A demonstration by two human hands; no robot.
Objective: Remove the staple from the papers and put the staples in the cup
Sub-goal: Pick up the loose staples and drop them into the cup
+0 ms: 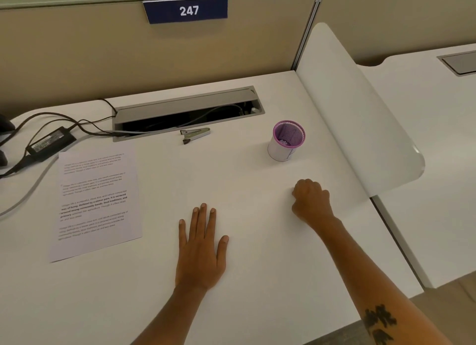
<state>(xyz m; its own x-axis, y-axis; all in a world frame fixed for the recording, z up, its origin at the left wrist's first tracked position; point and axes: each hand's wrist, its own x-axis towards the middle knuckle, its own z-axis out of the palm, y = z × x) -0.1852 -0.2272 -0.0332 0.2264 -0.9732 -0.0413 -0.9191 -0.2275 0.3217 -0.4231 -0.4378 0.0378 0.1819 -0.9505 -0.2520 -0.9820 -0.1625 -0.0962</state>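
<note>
Presently nothing is held: the left hand (200,252) lies flat, fingers released; the right hand (311,200) is clenched, seemingly empty. The staple remover (195,135) should be fetched before the papers (96,203) are steadied.

The smooth white desk top (244,267) carried a white sheet of paper (96,203) with black print. The round mesh cup (286,141) was purple inside, with a white wrap. A navy sign (186,10) bore white digits. The power brick (51,141) was black.
</note>
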